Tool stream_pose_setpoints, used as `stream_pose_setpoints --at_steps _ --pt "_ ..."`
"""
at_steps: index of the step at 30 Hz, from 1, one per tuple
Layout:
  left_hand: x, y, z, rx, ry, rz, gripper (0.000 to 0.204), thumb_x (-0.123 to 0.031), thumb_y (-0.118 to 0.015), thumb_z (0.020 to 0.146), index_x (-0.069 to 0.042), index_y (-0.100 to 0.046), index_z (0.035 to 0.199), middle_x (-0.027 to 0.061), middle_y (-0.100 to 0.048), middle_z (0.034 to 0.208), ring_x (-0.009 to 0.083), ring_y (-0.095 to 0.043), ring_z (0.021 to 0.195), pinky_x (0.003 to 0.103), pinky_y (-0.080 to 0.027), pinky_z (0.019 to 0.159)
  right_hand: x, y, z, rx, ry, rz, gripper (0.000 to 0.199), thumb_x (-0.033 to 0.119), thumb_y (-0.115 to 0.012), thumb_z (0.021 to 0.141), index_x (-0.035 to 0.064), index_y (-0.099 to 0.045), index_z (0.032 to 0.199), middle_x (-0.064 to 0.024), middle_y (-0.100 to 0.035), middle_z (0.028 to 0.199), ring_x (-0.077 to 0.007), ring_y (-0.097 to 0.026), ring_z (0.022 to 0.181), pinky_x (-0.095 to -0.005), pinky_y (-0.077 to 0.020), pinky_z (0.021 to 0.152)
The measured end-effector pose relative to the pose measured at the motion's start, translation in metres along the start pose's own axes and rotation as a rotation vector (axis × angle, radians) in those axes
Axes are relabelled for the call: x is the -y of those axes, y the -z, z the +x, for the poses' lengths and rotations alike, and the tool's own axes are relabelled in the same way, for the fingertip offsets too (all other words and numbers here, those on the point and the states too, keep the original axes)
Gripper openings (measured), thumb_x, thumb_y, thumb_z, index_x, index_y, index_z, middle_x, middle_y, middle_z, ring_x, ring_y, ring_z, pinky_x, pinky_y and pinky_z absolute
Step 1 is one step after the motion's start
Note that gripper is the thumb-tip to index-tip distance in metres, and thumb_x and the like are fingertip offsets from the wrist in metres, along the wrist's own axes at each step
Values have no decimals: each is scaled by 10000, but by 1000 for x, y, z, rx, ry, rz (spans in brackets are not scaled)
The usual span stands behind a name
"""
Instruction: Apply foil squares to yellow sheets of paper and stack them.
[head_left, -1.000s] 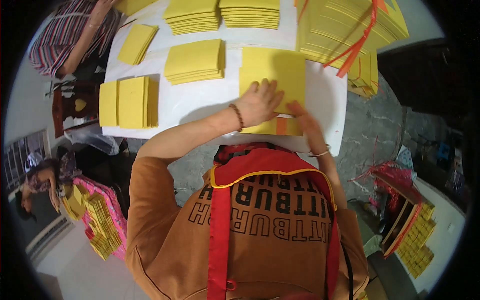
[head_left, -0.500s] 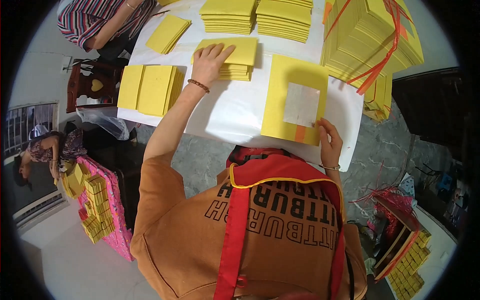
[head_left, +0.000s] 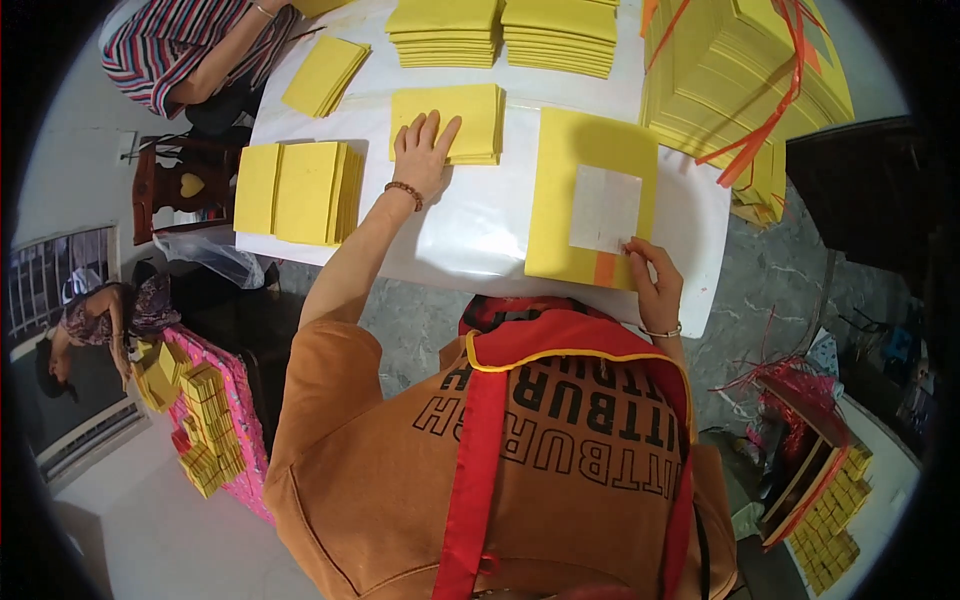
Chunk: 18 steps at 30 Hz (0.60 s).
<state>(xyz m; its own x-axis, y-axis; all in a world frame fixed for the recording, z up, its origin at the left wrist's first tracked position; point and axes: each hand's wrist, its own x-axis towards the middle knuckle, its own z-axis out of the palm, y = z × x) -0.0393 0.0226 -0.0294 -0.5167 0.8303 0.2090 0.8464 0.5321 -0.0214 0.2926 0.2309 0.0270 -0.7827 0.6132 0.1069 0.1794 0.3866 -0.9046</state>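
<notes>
My left hand [head_left: 424, 155] rests with its fingers spread on the front of a small stack of folded yellow paper [head_left: 455, 108], on the white-covered table [head_left: 460, 225]. To the right lies a flat yellow paper sheet [head_left: 560, 190], perhaps on others, bearing a silver-white square [head_left: 606, 208] and an orange strip [head_left: 604, 268]. At that sheet's lower right edge, my right hand [head_left: 657, 278] has its fingers bent together, the fingertips by the square's lower corner. They appear to pinch the paper there.
Folded yellow stacks stand at left [head_left: 310, 192] and at the back [head_left: 558, 38]. A tall pile of yellow paper [head_left: 720, 85] with red ties [head_left: 770, 115] fills the far right. A person's arm [head_left: 225, 60] reaches in at far left; another person [head_left: 105, 310] is beside a pink-covered table [head_left: 245, 415].
My left hand has moved slightly nearer to me and flattened. The folded papers under it now lie in a neater stack. My right hand's fingertips have shifted slightly left over the sheet.
</notes>
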Motion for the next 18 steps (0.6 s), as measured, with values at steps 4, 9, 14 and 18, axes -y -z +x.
stream_pose_setpoints --at_steps 4,9,14,18 --pt "1 6 1 84 3 13 732 -77 -574 732 -194 -278 1391 169 -296 1384 352 -281 1272 511 -200 1039 1 3 4 8 60 -66 192 77 -569 848 24 -613 1028 -85 -642 960 -201 -593 927 -302 -440 827" --pt "11 32 8 185 -59 -58 807 -129 -652 697 -197 -257 1398 157 -304 1381 347 -284 1273 512 -210 1032 -1 8 22 -52 316 -313 204 105 -614 803 73 -636 1003 -72 -647 976 -266 -569 1018 -373 -414 862" --pt "-16 66 13 60 -129 -62 765 -78 -657 665 -170 -341 1355 156 -337 1365 338 -318 1253 491 -257 1004 -20 8 23 19 295 -281 178 97 -620 776 73 -640 951 -70 -657 965 -287 -581 1006 -403 -407 927" --pt "-87 89 -4 -3 -248 -578 510 -103 -623 710 -96 -523 1210 155 -497 1223 331 -449 1127 453 -329 934 -18 4 26 19 313 -185 160 94 -614 778 64 -640 933 -75 -656 974 -290 -578 1011 -406 -394 958"
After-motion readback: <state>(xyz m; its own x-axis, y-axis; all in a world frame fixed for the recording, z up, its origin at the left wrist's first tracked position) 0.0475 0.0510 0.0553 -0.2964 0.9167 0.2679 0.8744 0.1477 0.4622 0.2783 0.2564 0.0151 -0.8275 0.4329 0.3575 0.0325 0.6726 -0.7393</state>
